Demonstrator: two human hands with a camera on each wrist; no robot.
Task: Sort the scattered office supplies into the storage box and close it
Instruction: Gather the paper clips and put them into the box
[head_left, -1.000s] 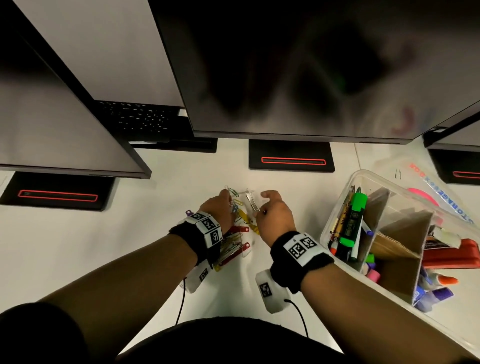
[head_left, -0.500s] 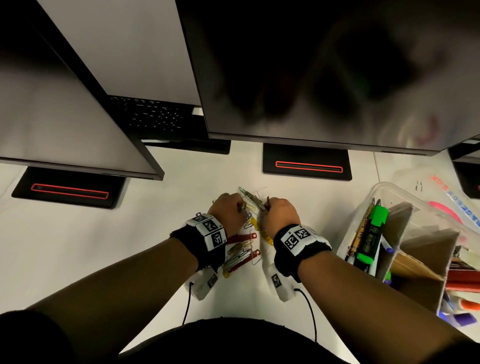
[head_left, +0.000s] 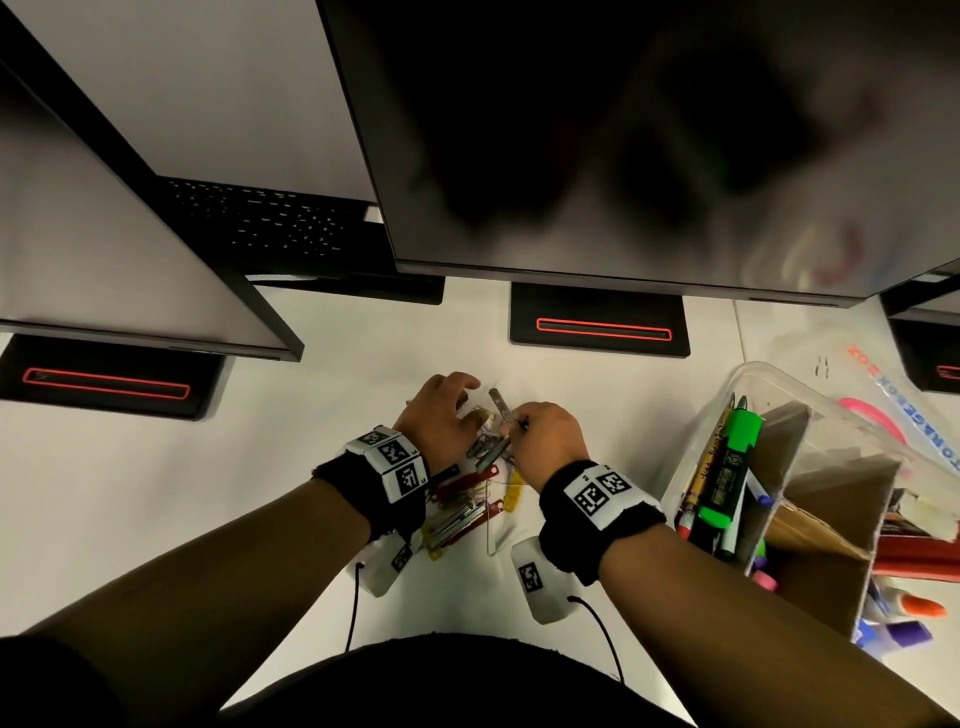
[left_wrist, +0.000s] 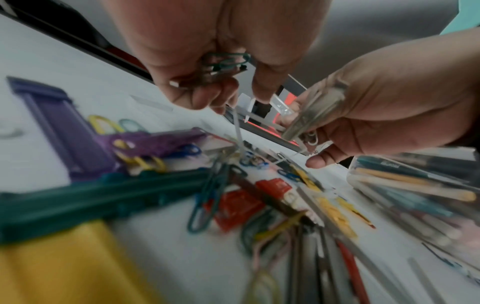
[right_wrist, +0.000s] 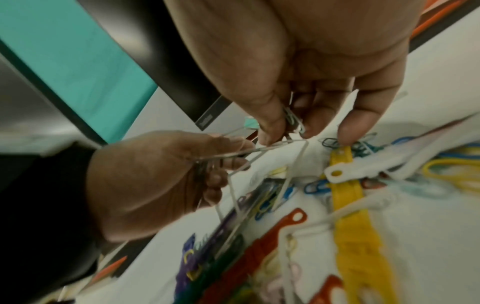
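Observation:
My left hand (head_left: 452, 405) and right hand (head_left: 524, 423) meet just above a heap of coloured paper clips and plastic file fasteners (head_left: 467, 504) on the white desk. The left hand (left_wrist: 221, 86) grips a bunch of green paper clips (left_wrist: 226, 61) in its curled fingers and touches a small clear plastic case (right_wrist: 259, 150). The right hand (right_wrist: 291, 131) holds that clear case (left_wrist: 311, 111) under its thumb and pinches silver paper clips (right_wrist: 293, 120). The clear storage box (head_left: 748, 379) stands open to the right, holding pens and a green highlighter (head_left: 727, 467).
Three monitors overhang the far side of the desk; their black stands (head_left: 597, 327) sit just behind the hands. A keyboard (head_left: 270, 223) lies at the back left. Cardboard dividers (head_left: 841, 493) split the box. The lid (head_left: 909, 415) lies behind it.
The right hand has closed on the clear case and drawn in toward the left hand. Both hands now hold it together above the heap. The box sits further right in view.

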